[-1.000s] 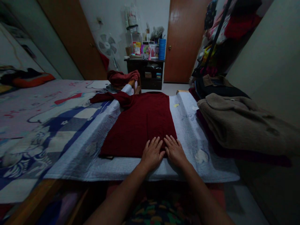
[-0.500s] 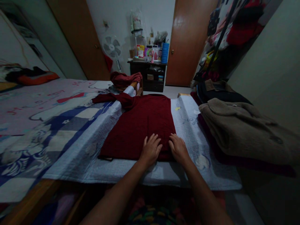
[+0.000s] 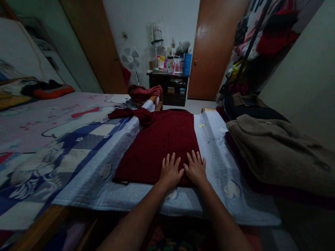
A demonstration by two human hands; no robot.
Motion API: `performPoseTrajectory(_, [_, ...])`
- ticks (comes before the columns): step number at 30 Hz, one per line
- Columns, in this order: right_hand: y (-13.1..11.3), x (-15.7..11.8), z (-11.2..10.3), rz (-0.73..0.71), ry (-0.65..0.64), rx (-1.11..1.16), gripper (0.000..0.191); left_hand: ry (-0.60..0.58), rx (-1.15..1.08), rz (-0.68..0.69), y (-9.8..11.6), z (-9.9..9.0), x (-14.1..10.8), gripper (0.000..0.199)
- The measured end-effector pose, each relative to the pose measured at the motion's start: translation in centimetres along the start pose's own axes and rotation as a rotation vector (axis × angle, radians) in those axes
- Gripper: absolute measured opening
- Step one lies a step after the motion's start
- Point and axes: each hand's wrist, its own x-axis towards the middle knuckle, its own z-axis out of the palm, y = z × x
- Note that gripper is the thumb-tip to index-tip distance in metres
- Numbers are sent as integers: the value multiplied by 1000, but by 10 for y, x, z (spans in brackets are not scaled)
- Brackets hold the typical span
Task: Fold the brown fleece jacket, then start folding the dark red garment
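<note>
A dark red garment [image 3: 149, 150] lies spread out on a light blue cloth [image 3: 104, 195], with one sleeve stretched toward the bed on the left. My left hand [image 3: 171, 171] rests flat on the garment's lower right part, its fingers spread. Just beside it, my right hand [image 3: 195, 168] lies palm down near the garment's right edge, fingers also apart. The two thumbs are close together. Neither hand grips anything.
On the right is a pile of folded clothes with a brown coat [image 3: 277, 150] on top. A patterned bed [image 3: 86, 129] fills the left. Reddish cloth [image 3: 143, 92] hangs over a wooden post beyond the garment. A fan [image 3: 131, 58] and dark cabinet [image 3: 167, 90] stand farther back.
My right hand has turned from the garment's right edge onto its surface, and its fingers have spread. The fingers of my left hand have opened wider. The view has shifted slightly.
</note>
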Motion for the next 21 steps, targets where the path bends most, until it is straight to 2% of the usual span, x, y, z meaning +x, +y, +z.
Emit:
performPoseTrajectory(4, [4,0,4,43,18,11,64,-11,-14,-8,2,-2,-1,57])
performPoseTrajectory(8, [12,8,-1,52,-74,64,65,-50,-89,-4,-5,-9,3,57])
performPoseTrajectory(10, [13,18,-8,50,-86,83,58,-41,-155,-11,-15,-16,11,52])
performPoseTrajectory(12, [10,31,-17,25,-43,93,52,9,-182,-45,-30,-23,21,46])
performPoseTrajectory(15, [-2,50,-25,-56,29,111,50,100,-83,-91,-58,-31,37,41])
performPoseTrajectory(18, [-12,62,-19,-129,20,97,52,129,55,-128,-82,-29,44,43])
performPoseTrajectory(21, [-14,64,-5,-157,-43,39,55,98,144,-176,-95,-20,41,48])
